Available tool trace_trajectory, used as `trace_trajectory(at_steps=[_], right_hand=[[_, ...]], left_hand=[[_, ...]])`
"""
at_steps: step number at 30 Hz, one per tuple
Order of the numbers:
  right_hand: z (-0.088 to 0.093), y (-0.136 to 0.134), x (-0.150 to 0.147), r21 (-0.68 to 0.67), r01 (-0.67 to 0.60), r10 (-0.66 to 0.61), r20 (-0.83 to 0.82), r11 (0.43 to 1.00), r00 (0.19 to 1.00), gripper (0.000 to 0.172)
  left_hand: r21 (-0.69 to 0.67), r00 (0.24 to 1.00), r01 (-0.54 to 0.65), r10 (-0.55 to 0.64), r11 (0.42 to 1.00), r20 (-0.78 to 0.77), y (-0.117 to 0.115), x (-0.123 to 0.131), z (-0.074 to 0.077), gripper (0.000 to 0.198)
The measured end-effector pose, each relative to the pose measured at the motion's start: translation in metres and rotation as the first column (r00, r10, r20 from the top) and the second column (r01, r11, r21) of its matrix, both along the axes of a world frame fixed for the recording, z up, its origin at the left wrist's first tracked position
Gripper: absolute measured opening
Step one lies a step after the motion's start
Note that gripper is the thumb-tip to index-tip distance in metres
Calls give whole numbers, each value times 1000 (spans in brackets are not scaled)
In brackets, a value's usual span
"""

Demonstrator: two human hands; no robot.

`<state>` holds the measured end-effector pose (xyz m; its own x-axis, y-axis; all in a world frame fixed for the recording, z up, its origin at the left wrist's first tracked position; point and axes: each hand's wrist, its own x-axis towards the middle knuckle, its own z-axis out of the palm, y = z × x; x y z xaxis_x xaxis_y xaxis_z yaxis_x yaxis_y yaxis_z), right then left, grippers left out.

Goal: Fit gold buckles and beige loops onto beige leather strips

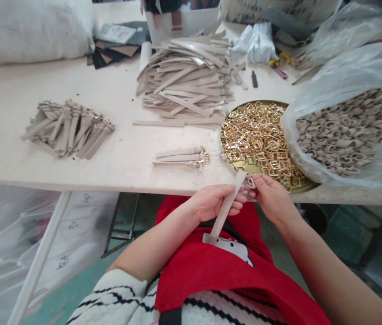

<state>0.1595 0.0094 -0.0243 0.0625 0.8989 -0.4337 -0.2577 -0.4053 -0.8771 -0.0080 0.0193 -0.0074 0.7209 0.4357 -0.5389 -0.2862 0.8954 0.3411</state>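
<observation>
A flat beige strap (227,205) slants across my left hand (215,201), which is closed around it over my lap. Pinched in the fingertips of my right hand (272,194) is a small beige loop (251,183), close beside the strap's upper end. Whether strap and loop touch, I cannot tell. Just beyond my hands lies a round gold tray (304,186) heaped with gold buckles (258,135). A few straps with gold buckles (179,155) rest on the table left of that tray.
A big pile of beige straps (187,76) lies at the back middle of the table (116,176). Finished-looking buckled straps (71,128) are heaped at left. On the right, a clear plastic bag (294,131) holds many beige loops (347,131). Yellow-handled cutters (281,58) lie behind.
</observation>
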Motion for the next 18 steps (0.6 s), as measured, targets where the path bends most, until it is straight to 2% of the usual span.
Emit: trace_trajectory(at_steps=[2,3,5,7,9,12,18], right_hand=[[3,2,-1,16,29,-29,6,999,1000,19],[5,3,-1,10,30,-30,-14,999,999,19],[9,5,-1,-19,10,-12,-91,1000,996,19],[13,6,-1,-54,-9,-1,-168,999,986,23],[16,5,-1,-68,-20,4,-225,998,974,24],[17,3,-1,-46,-35,22,-261,998,965,20],[14,-1,-4,-74,-59,33,-318,995,947,23]], left_hand=[[192,991,-16,42,981,-131,-1,1,2,20],[316,971,-4,79,949,-224,-2,1,3,21],[538,901,97,155,838,-405,-3,1,5,24],[659,833,220,213,720,-510,-4,1,6,26],[691,802,294,222,661,-554,-5,1,6,28],[670,793,325,194,668,-578,-5,2,5,27],[595,828,267,136,758,-545,-3,6,6,23]])
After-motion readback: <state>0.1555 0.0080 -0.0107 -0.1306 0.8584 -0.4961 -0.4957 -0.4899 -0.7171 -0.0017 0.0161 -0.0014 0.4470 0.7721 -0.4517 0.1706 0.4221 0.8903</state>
